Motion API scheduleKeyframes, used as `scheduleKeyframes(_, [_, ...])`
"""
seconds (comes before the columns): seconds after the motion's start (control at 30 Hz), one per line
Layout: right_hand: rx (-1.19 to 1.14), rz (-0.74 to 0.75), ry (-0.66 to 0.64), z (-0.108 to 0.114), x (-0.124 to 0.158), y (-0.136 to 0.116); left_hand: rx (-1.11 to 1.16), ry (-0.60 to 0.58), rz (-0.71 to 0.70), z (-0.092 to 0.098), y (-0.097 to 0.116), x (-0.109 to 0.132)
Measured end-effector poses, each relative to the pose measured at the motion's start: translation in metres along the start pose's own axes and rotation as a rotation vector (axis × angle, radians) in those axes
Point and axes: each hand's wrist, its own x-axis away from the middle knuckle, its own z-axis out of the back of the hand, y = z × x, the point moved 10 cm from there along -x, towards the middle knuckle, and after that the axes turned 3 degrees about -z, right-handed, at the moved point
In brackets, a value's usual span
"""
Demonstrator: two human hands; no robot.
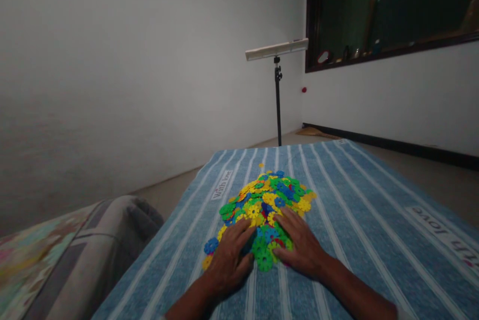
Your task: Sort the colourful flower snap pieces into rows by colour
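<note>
A heap of small flower-shaped plastic pieces [267, 200] in yellow, green, blue and red lies on a blue cloth with white stripes [355, 220]. My left hand [230, 257] rests flat on the near left edge of the heap, fingers stretched out over the pieces. My right hand [301, 247] lies flat on the near right edge, fingers spread and pointing towards the middle of the heap. Neither hand holds a piece. Both forearms come in from the bottom of the view.
A light bar on a thin black stand [277, 95] rises beyond the cloth's far end. Folded bedding [86, 255] lies at the left. A dark window [389, 5] sits in the right wall; a bare wall [130, 70] is at the left.
</note>
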Motion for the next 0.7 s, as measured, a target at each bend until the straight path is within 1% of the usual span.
scheduleKeyframes(0.07, [0.04,-0.06,0.061,0.016,-0.01,0.02,-0.002,0.024,0.007,0.006,0.006,0.001])
scheduleKeyframes(0.17, [0.159,-0.266,0.125,0.033,-0.027,0.069,-0.025,0.0,0.025,0.004,0.018,-0.007])
scheduleKeyframes(0.23, [0.192,-0.4,0.14,0.037,-0.036,0.099,-0.047,-0.039,0.054,-0.003,0.025,-0.014])
scheduleKeyframes(0.3, [0.188,-0.453,0.141,0.032,-0.046,0.114,-0.065,-0.082,0.071,-0.012,0.034,-0.021])
scheduleKeyframes(0.4, [0.165,-0.454,0.142,0.015,-0.063,0.114,-0.093,-0.13,0.057,-0.025,0.049,-0.028])
scheduleKeyframes(0.47, [0.144,-0.45,0.141,0.002,-0.075,0.109,-0.114,-0.114,0.025,-0.032,0.06,-0.03])
scheduleKeyframes(0.57, [0.104,-0.443,0.134,-0.015,-0.094,0.1,-0.117,-0.015,-0.077,-0.046,0.084,-0.031])
scheduleKeyframes(0.7, [0.05,-0.405,0.108,-0.029,-0.117,0.093,-0.07,0.158,-0.307,-0.078,0.127,-0.032])
